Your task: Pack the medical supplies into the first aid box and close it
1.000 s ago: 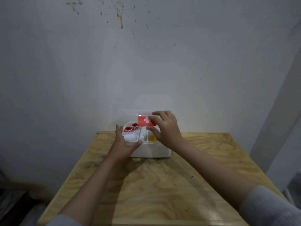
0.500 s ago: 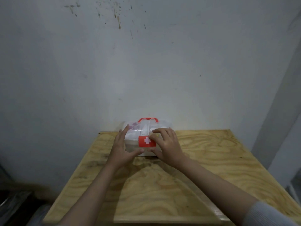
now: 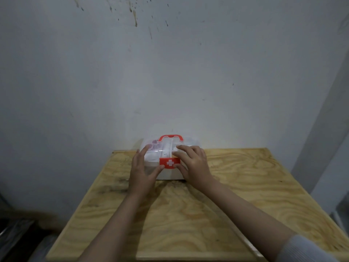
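Both hands, left (image 3: 142, 169) right (image 3: 193, 163), splayed grip pressing first aid box (image 3: 171, 148) lid.

There is only the one view, a wide-angle camera worn on the person's head, looking forward and down over a plywood table (image 3: 245, 186) towards the stained grey wall (image 3: 170, 72) behind it. It sits close enough for both forearms to reach in from the bottom edge, yet the first aid box (image 3: 170, 174) at the table's far edge looks small, about at arm's length (the lens bends the table's edges outward). The wall fills the whole upper half of the frame.
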Available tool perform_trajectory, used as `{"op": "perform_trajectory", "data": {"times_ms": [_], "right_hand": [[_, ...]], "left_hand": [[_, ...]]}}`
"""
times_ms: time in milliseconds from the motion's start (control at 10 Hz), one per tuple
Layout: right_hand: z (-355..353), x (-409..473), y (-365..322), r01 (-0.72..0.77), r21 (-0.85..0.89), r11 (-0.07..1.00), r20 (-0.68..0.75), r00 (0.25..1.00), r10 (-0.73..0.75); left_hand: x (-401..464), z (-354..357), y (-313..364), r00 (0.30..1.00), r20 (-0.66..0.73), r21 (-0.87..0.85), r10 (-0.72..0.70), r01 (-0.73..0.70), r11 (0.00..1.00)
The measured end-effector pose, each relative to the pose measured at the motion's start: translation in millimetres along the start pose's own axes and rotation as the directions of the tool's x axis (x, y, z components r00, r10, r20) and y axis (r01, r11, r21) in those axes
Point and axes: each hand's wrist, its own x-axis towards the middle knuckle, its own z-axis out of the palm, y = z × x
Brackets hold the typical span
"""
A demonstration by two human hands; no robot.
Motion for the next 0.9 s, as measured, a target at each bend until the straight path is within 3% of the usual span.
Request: {"op": "perform_trajectory", "data": {"times_ms": [200,500,600,800,900], "right_hand": [[10,-2,-2,-0.032,-0.008,0.999,-0.055,0.998,0.032],[21,23,15,-0.082,-0.056,0.995,0.029,0.996,0.083],[28,25,17,-0.048,-0.141,0.989,0.044,0.998,0.055],[33,23,0,-0.108,-0.237,0.965,0.129,0.981,0.142],[28,18,-10,-0.284,0.0,0.959,0.066,0.957,0.284]], "left_hand": [[1,5,-5,0.999,-0.031,0.035,0.041,-0.04,0.999],[34,20,0,0.999,0.025,0.079,-0.025,0.023,0.997],[47,23,1,0.998,0.047,0.17,-0.045,0.036,0.985],[57,27,26,0.964,0.077,0.358,-0.255,0.211,0.909],[37,24,36,0.939,0.007,0.269,-0.344,0.329,0.905]]}}
